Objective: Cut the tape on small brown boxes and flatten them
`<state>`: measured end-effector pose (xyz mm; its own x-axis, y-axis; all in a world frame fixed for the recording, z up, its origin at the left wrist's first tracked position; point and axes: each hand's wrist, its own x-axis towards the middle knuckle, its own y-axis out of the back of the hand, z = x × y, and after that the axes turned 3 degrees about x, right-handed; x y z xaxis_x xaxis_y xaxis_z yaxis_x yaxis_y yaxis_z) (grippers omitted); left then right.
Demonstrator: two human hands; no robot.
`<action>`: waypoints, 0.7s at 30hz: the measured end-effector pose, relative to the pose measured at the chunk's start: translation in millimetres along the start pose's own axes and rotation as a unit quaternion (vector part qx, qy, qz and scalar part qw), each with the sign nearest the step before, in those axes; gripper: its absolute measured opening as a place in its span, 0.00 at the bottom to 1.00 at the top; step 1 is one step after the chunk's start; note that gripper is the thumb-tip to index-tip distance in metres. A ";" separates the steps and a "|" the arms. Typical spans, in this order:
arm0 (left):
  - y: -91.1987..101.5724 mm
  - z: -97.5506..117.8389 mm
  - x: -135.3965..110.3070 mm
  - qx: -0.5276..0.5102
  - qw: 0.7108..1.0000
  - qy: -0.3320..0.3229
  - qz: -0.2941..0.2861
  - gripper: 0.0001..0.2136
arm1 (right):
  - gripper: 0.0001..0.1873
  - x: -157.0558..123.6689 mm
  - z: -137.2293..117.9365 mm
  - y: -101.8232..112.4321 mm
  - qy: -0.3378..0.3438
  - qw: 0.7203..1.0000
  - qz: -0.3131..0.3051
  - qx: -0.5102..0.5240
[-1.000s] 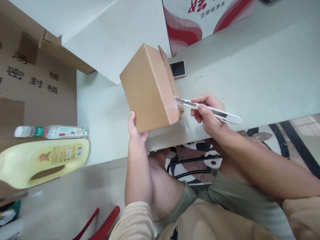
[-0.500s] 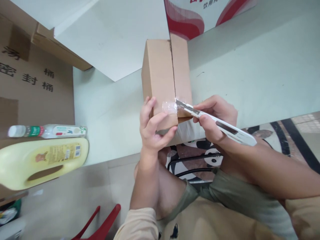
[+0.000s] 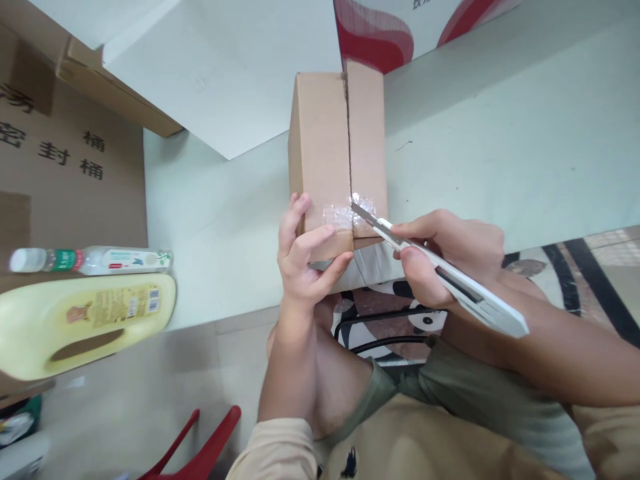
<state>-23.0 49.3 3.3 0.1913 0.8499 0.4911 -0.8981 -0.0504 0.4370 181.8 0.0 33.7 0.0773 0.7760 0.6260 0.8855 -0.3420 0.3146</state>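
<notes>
A brown cardboard box (image 3: 324, 140) stands on the pale table, a dark seam running down between its top flaps. Clear tape (image 3: 338, 216) crosses that seam at the end nearest me. My left hand (image 3: 310, 257) grips the box's near left corner, fingers on the top and side, thumb on the near face. In my right hand (image 3: 440, 253) is a white utility knife (image 3: 480, 300) with its blade out. The blade's tip lies at the seam, by the tape; whether it cuts in I cannot tell. The near edge of the right flap sits slightly raised.
To the left, a pale yellow jug (image 3: 120, 313) and a clear plastic bottle (image 3: 130, 260) lie on their sides beside a large carton (image 3: 65, 200). A white panel (image 3: 225, 80) and a red-and-white box (image 3: 375, 37) stand behind. A red chair (image 3: 215, 447) is below left.
My right hand has drawn slightly right and toward me with the knife. The right flap now lies closer to level with the left one. My left hand keeps its hold.
</notes>
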 end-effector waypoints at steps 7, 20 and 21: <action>0.7 -4.7 -2.7 0.015 1.000 -0.015 -0.011 0.22 | 0.06 -4.9 1.1 -4.2 -0.068 0.997 0.002 0.039; -2.9 -14.7 -11.5 0.050 0.994 -0.095 0.038 0.20 | 0.02 2.4 5.2 -16.7 -0.120 0.983 -0.020 0.139; -4.0 -16.1 -12.0 0.051 0.992 -0.105 0.042 0.19 | 0.02 2.8 5.3 -16.9 -0.124 0.982 -0.027 0.140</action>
<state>-28.1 47.8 -16.5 0.2045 0.7130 0.6707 -0.8716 -0.1793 0.4563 169.5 10.8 26.3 0.1062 0.9058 0.4103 0.9797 -0.1659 0.1126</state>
